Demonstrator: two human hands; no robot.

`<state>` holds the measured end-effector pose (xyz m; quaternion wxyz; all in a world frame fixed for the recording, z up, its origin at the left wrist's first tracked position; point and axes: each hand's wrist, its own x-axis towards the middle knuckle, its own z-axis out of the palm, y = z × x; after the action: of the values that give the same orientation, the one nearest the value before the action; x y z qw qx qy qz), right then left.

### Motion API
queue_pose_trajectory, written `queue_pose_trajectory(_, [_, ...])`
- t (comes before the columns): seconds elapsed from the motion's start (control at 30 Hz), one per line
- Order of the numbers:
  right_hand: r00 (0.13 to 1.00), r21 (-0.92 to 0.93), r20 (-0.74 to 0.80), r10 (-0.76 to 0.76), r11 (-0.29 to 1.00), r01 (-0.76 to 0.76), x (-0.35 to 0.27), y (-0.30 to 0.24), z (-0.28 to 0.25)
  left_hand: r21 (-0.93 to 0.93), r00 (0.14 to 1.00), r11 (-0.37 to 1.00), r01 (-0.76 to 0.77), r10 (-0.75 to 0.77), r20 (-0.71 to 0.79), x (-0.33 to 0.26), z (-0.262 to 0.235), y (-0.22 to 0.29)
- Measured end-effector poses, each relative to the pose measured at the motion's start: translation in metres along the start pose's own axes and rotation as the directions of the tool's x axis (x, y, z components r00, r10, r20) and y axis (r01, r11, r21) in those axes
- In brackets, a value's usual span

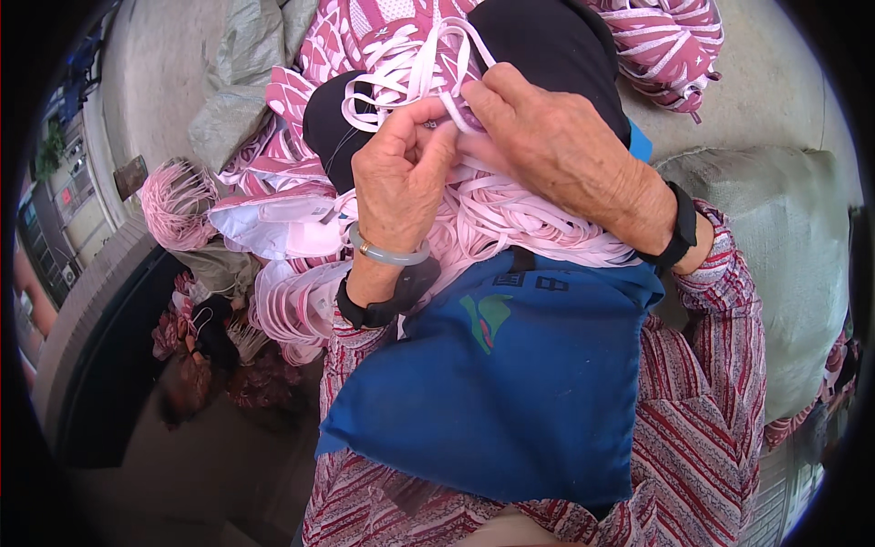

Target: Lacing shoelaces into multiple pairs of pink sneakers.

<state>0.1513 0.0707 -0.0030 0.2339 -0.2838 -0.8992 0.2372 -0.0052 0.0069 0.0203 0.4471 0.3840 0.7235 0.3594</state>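
My left hand point(398, 178) is closed in a pinch on a white shoelace point(453, 111), thumb against fingertips. My right hand point(570, 150) meets it from the right, fingers curled on the same lace; its lower fingers are blurred. Loose loops of lace rise just beyond the fingertips, over pink and white shoe uppers point(378, 20) lying across my dark-trousered lap. Under both hands spreads a heap of pale pink laces point(524, 221). Where the lace passes into the uppers is hidden by my fingers.
A blue apron point(510, 401) covers my front. More pink uppers point(661, 46) lie in a bundle at far right, and a tied bunch of pink laces point(178, 202) sits at left. Grey-green woven sacks stand at far left point(239, 91) and right point(766, 264).
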Motion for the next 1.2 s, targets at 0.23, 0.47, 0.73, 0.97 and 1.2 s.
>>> queue_pose_trajectory(0.23, [0.985,-0.104,0.135,0.107,0.990,-0.094,0.006,-0.009,0.002,0.114,0.999,0.993,-0.010,0.007,0.031,0.009,-0.001,0.001])
queue_pose_trajectory(0.47, [0.993,0.334,-0.072,0.095,0.940,-0.066,0.004,0.011,0.003,0.178,0.968,0.984,0.029,-0.072,0.241,0.015,-0.010,0.012])
queue_pose_trajectory(0.73, [0.947,0.479,-0.104,0.304,0.850,-0.220,-0.005,0.013,0.005,-0.780,0.965,0.567,0.264,-0.162,0.208,0.064,-0.053,0.015])
queue_pose_trajectory(0.97, [0.984,0.499,-0.014,0.179,0.854,-0.148,-0.001,0.020,0.007,0.276,0.955,0.934,-0.225,0.268,-0.128,0.113,-0.036,-0.006])
queue_pose_trajectory(1.2, [0.991,0.531,-0.041,0.127,0.843,-0.086,-0.003,0.024,0.009,0.461,0.919,0.830,-0.315,0.388,-0.071,0.083,-0.037,-0.020])
